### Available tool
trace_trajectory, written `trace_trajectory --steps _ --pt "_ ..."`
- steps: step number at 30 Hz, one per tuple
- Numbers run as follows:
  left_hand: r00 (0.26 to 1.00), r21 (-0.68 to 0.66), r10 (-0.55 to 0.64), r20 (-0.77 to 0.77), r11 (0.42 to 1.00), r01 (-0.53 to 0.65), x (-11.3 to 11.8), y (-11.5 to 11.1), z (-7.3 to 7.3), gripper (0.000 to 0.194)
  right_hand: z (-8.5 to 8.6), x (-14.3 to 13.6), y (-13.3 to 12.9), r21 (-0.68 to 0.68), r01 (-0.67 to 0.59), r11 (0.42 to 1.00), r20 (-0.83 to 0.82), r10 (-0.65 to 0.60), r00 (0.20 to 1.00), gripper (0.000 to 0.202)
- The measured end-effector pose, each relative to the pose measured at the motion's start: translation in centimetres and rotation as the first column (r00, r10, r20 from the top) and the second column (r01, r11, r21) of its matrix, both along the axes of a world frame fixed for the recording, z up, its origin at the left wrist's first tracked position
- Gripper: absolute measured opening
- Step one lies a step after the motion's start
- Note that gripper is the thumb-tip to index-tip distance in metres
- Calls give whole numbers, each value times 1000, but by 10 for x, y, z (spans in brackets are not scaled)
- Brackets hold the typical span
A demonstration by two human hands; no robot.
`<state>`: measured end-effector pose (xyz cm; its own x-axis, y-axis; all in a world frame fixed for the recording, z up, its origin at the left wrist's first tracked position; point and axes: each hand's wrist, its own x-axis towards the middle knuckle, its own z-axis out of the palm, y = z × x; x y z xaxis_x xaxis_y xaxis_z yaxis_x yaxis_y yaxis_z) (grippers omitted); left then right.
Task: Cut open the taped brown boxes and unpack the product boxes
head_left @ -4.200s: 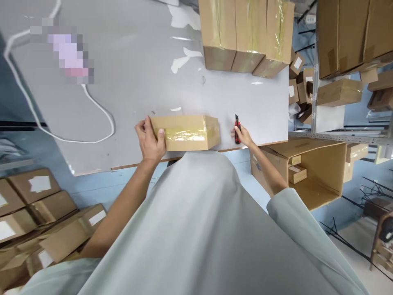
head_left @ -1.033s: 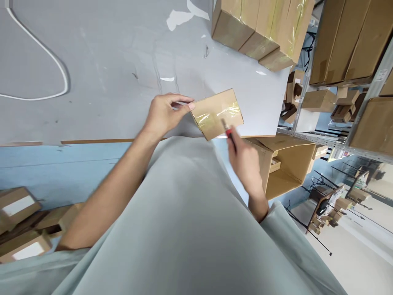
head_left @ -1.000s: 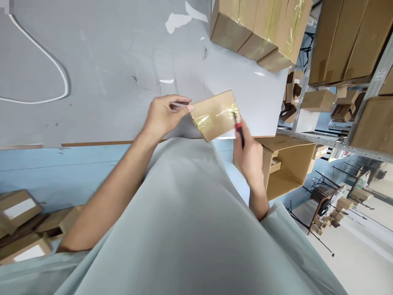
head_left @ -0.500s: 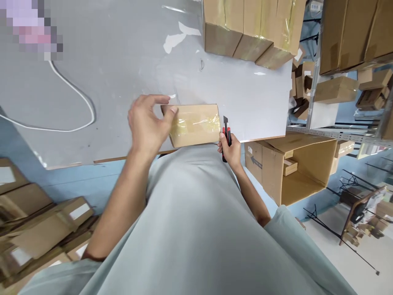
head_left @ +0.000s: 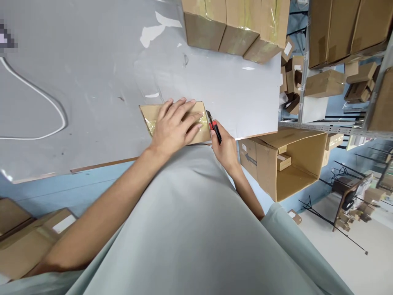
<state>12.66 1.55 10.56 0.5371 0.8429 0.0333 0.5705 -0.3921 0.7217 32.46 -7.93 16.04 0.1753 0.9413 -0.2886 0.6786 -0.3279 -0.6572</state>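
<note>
A small cardboard box (head_left: 196,137) with shiny clear tape lies on the grey table (head_left: 104,102), close to its near edge and my body. My left hand (head_left: 175,123) rests flat across the box top, fingers stretched out and slightly spread, covering much of the tape. In my right hand (head_left: 225,149) is a red and black utility knife (head_left: 215,127), gripped with its blade pointing up and away. The blade is at the right end of the box; whether it touches the cardboard I cannot tell.
Several taped cardboard boxes (head_left: 221,37) stand at the table's back right. A large open carton (head_left: 260,168) with small boxes inside is right of the table. Shelving (head_left: 334,125) holds more boxes at the right. A white cable (head_left: 58,104) curves across the table's left side.
My left hand has moved from the box's left corner to lie flat on its top. The knife has tilted and come against or near the box's right end. The view has shifted right.
</note>
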Motion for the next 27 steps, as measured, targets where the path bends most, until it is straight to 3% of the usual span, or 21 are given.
trace_trajectory --steps 5,11,20,27 --pt "998 32 15 61 999 -16 1 -3 -3 37 0 -8 7 -42 -12 999 81 16 997 54" --pt "998 -87 6 59 996 -1 1 0 8 45 8 -14 9 -97 -38 995 156 53 986 52" --pt "995 -159 25 92 987 -10 2 -2 14 50 38 -30 23 -281 -11 960 266 89 960 55" --pt "998 -83 23 52 996 -19 5 -2 11 45 61 -47 53 -445 -10 895 376 197 906 57"
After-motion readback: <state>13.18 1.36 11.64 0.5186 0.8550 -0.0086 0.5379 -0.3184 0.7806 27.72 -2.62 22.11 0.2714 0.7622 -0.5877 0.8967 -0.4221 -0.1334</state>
